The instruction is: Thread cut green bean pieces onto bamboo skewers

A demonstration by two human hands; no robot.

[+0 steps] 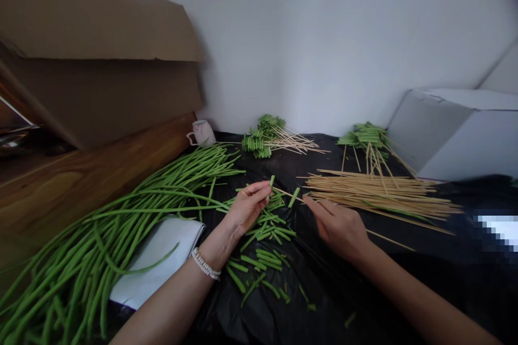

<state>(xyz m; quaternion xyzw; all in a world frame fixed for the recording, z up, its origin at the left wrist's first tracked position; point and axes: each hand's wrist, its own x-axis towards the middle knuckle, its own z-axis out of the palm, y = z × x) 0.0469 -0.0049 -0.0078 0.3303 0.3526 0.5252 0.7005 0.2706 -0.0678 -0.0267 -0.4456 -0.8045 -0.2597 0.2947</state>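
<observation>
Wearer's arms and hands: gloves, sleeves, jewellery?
No gloves on the left hand or right hand. Both forearms are bare, no sleeves in view. A white beaded bracelet, seemingly several strands, circles the left wrist; the right wrist shows none. Whether the right hand wears a ring is too blurred to tell.

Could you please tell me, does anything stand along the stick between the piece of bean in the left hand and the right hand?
Yes: another cut piece sits across the stick, close to the right hand. Between it and the held piece in the left hand, nothing visible is in the way.
</observation>
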